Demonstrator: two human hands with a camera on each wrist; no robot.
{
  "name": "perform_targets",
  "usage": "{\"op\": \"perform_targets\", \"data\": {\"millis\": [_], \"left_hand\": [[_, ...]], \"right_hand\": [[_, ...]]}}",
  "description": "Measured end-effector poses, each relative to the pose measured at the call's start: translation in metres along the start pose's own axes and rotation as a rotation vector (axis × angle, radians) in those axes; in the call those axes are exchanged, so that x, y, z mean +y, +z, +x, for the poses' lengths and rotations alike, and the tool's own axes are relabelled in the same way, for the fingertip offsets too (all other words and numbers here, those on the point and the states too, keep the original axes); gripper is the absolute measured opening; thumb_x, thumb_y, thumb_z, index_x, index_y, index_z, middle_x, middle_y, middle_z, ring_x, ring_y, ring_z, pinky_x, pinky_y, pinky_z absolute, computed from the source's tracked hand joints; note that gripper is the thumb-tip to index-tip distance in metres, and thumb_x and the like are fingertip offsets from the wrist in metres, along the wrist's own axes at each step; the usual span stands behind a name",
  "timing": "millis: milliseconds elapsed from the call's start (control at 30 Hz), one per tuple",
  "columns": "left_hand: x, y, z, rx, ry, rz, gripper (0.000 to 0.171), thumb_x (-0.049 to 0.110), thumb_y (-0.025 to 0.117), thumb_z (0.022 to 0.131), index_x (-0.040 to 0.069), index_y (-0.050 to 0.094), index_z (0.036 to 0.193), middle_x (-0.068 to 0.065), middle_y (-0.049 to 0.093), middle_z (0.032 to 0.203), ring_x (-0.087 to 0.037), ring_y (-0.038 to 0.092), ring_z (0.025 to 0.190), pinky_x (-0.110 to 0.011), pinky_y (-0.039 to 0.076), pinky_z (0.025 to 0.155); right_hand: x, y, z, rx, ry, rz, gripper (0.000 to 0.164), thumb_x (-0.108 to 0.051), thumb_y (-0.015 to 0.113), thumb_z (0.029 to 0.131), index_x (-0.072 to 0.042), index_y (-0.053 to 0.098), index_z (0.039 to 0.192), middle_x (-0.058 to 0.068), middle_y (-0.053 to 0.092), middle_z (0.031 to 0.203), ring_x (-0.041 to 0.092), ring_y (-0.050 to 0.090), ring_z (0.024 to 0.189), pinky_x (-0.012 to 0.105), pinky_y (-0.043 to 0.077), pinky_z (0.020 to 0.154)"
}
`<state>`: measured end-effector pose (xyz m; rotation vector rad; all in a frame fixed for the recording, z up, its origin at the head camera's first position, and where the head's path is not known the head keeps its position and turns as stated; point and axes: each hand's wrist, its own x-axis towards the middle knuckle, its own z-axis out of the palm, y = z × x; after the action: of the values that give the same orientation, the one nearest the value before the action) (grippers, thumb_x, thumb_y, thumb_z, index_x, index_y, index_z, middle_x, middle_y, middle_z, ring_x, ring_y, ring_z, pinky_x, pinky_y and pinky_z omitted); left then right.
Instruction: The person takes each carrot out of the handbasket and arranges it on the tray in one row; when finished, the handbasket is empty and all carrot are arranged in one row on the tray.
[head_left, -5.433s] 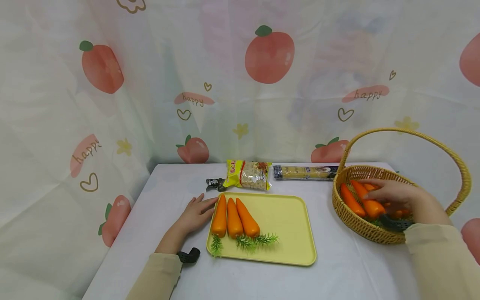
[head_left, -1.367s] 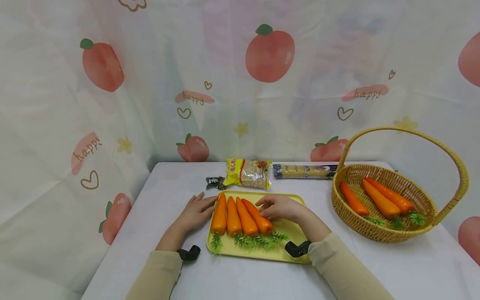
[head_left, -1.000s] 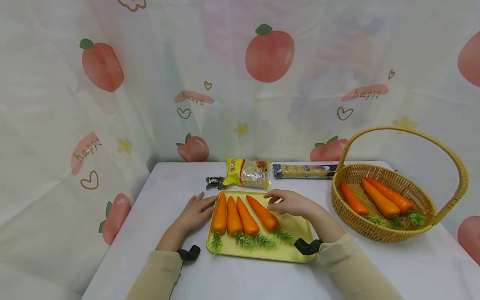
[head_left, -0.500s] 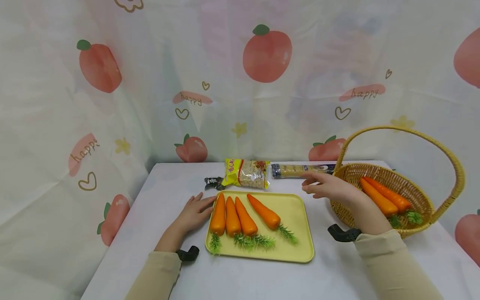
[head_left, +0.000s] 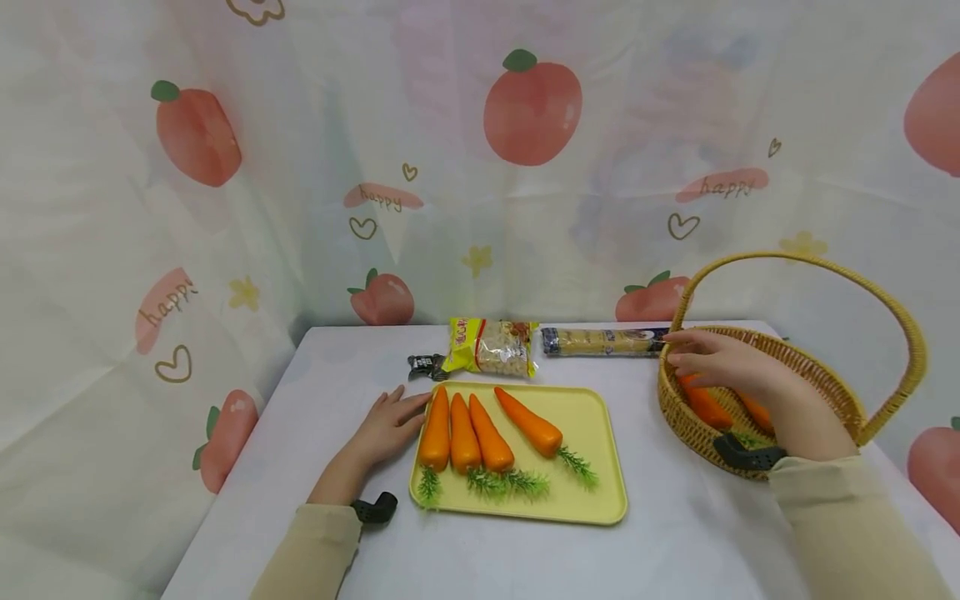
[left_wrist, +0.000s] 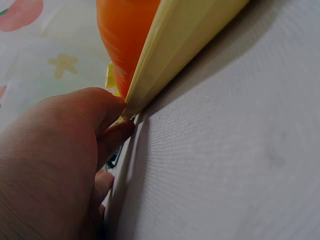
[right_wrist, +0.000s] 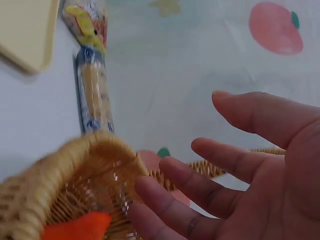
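Three orange carrots (head_left: pixel 466 433) with green tops lie side by side at the left of a yellow tray (head_left: pixel 585 500). Another carrot (head_left: pixel 528 422) lies slanted, apart from them to the right. My left hand (head_left: pixel 386 429) rests on the table at the tray's left edge, its thumb touching the rim in the left wrist view. Over the wicker basket (head_left: pixel 682 421) hovers my right hand (head_left: pixel 738 367), fingers spread and holding nothing, as the right wrist view shows. Below it a carrot (head_left: pixel 705 406) lies in the basket; a second one (head_left: pixel 756 412) is mostly hidden by the hand.
Behind the tray lie a small black packet (head_left: pixel 427 367), a yellow bag of dry food (head_left: pixel 495 347) and a long pack of noodles (head_left: pixel 603 342). The basket's tall handle (head_left: pixel 810 260) arches above it. A printed curtain (head_left: pixel 450 125) closes off the back and left.
My right hand had brought a carrot from the basket to the tray, then moved it right, apart from the other three. It let go and went back over the basket. My left hand stayed put.
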<state>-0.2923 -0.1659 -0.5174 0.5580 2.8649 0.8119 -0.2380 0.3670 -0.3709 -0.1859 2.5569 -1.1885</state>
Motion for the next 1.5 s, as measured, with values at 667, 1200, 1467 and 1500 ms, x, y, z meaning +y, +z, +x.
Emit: {"op": "perform_targets", "data": {"millis": [667,1200,1467,1500], "left_hand": [[0.001,0.0,0.002,-0.003,-0.016,0.009,0.046,0.04,0.05,0.102,0.034,0.047,0.147,0.006,0.051,0.149,-0.029,0.018,0.154,-0.054,0.005,0.126],[0.0,0.0,0.003,-0.002,-0.009,0.007,0.046,0.039,0.05,0.102,0.033,0.047,0.148,0.006,0.051,0.149,-0.031,0.019,0.153,-0.055,0.005,0.125],[-0.002,0.002,0.003,-0.004,-0.013,0.018,0.046,0.04,0.05,0.102,0.035,0.047,0.148,0.007,0.05,0.15,-0.029,0.018,0.154,-0.054,0.006,0.126],[-0.002,0.002,0.003,-0.008,-0.011,0.016,0.046,0.04,0.05,0.102,0.034,0.046,0.148,0.007,0.05,0.15,-0.029,0.018,0.154,-0.054,0.005,0.126]], "right_hand": [[0.066,-0.031,0.002,-0.092,0.243,0.134,0.079,-0.037,0.053,0.102,0.001,0.011,0.157,0.036,0.031,0.149,0.038,0.056,0.123,0.048,0.055,0.095],[0.086,-0.024,0.015,-0.184,0.323,0.23,0.08,-0.032,0.056,0.101,-0.001,0.008,0.157,0.02,0.053,0.129,0.025,0.065,0.102,0.044,0.058,0.087],[0.091,-0.02,0.017,-0.205,0.342,0.231,0.085,-0.028,0.061,0.098,-0.004,0.005,0.158,0.014,0.061,0.115,0.022,0.068,0.093,0.04,0.058,0.086],[0.093,-0.019,0.017,-0.201,0.344,0.235,0.086,-0.027,0.061,0.098,-0.004,0.005,0.158,0.015,0.06,0.116,0.021,0.068,0.091,0.039,0.058,0.086]]}}
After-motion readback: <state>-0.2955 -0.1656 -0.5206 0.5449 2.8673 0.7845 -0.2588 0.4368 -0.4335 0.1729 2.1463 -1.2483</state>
